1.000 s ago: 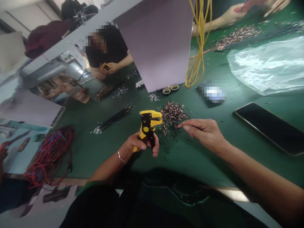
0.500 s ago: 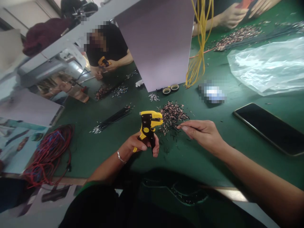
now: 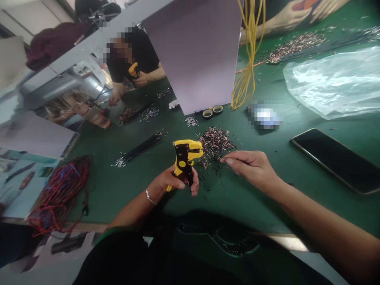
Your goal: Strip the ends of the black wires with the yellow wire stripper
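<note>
Left hand [image 3: 166, 179] wraps the rigid stripper [image 3: 182, 158], best held by its handles [image 3: 189, 178]. Right hand [image 3: 257, 167] pinches what looks like thin wire [image 3: 225, 156], light, bendy.

Left hand [image 3: 171, 178] holds stripper [image 3: 183, 156]; right hand [image 3: 253, 165] pinches wire [image 3: 221, 156].

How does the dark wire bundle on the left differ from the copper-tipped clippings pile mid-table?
Length: wire bundle has long strands; clippings pile is short bits.
Order: wire bundle is roughly parallel; clippings pile is jumbled.
Colour: wire bundle has silvery lower-left ends; clippings pile glints coppery.
Shared: both contain dark pieces and lie on the green table.
</note>
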`<state>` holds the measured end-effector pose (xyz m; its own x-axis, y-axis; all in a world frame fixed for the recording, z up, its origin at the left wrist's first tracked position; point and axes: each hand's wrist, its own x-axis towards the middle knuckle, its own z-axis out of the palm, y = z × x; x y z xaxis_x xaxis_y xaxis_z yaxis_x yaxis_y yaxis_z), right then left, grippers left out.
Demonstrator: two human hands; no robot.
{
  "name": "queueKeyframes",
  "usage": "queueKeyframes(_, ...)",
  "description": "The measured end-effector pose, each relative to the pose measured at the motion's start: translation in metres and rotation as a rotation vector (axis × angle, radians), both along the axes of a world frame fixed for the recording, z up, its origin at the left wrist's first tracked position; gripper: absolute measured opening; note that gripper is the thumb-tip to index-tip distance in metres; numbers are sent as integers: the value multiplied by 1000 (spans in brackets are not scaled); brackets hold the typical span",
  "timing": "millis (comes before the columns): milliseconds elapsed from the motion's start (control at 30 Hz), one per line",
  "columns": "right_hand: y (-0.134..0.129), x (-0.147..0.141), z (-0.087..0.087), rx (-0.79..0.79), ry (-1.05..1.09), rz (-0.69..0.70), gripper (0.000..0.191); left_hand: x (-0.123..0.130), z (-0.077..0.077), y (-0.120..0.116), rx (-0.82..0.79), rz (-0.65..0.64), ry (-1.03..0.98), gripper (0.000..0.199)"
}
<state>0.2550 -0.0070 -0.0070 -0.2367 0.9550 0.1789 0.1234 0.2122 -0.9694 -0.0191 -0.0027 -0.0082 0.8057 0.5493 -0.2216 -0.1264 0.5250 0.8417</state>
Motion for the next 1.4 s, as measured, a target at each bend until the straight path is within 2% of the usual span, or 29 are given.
queueKeyframes(867, 0, -1, -2, -10, 13, -13, 21, 1, 2, -5, 58, 95, 36, 27)
queueKeyframes(1067, 1, -1, -1, -9, 25, -19, 22, 2, 1, -12, 105, 184, 84, 20)
queueKeyframes(1233, 2, -2, -1, -15, 28, -18, 21, 10, -3, -15, 123, 390, 80, 18)
queueKeyframes(1400, 3, 0, -3, -16, 16, -20, 21, 10, -1, -11, 103, 378, 55, 21)
